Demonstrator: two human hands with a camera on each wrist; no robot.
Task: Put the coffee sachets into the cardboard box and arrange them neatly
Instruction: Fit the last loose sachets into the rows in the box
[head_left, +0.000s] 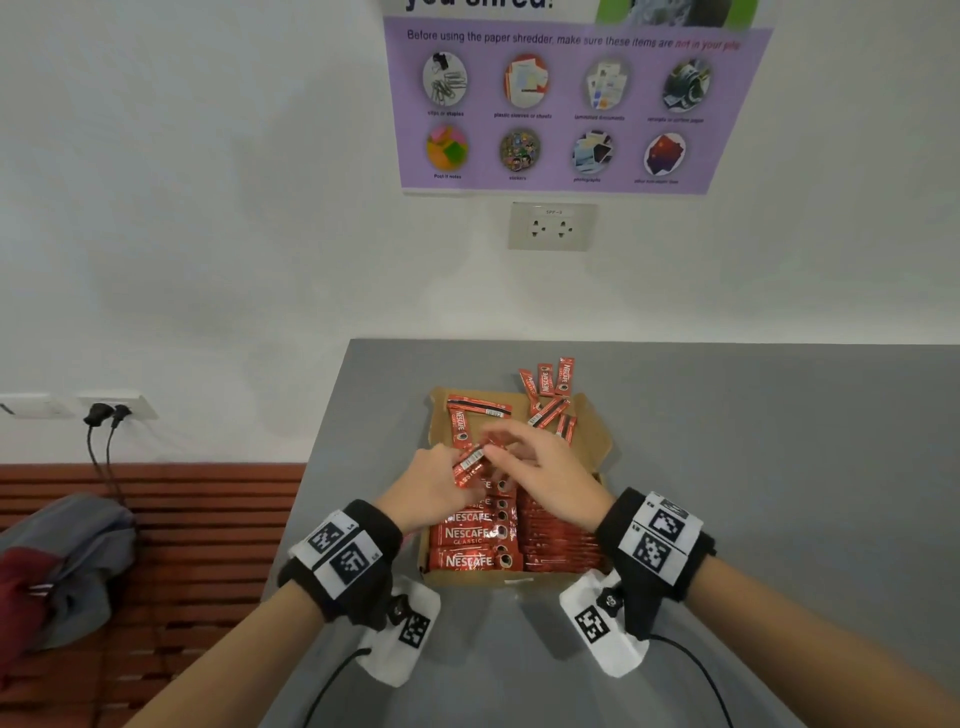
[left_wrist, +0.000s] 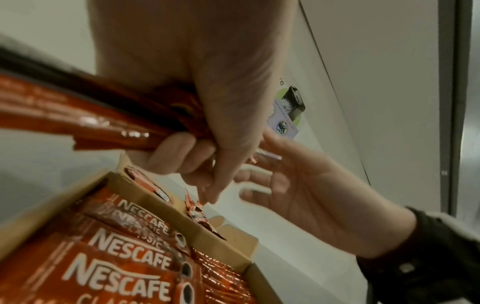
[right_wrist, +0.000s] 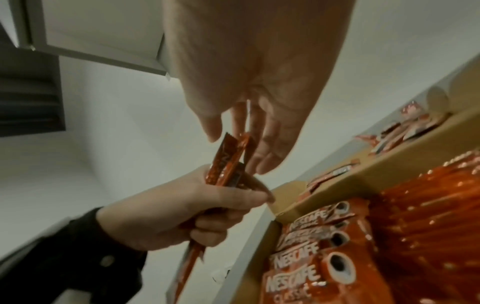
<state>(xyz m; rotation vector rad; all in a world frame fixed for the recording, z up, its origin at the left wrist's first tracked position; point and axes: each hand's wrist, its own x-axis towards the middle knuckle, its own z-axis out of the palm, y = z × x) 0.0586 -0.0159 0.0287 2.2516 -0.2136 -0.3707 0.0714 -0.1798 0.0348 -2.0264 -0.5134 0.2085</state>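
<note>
Two dark plugs (head_left: 106, 414) sit in a white wall socket at the far left, above a brown slatted bench (head_left: 208, 525) that carries a grey and maroon bundle of cloth (head_left: 57, 566). Right of the bench stands the grey surface (head_left: 753, 467), and on it the open brown cardboard box (head_left: 597, 441).

Over the box's left half, the left hand (head_left: 434, 491) grips a small bunch of red foil coffee sachets (head_left: 470, 465): its fingers (right_wrist: 221, 218) curl under the bunch and the thumb lies across the top, as the right wrist view shows. The sachets' upper ends stick out above the thumb, their lower ends below the fist. Beneath this hand, a row of red sachets (head_left: 475, 535) lies flat in the box with the white brand name up, overlapping like tiles.

The right hand (head_left: 545, 462) hovers just beside the left with its fingers (right_wrist: 270, 144) loosely spread and nearly straight; their tips meet the top ends of the held bunch, with nothing clasped. Under it, the box's right half holds a second row of sachets packed on edge (head_left: 558, 535). Loose red sachets (head_left: 548, 395) lie scattered on the box's far flap and on the surface behind it.
</note>
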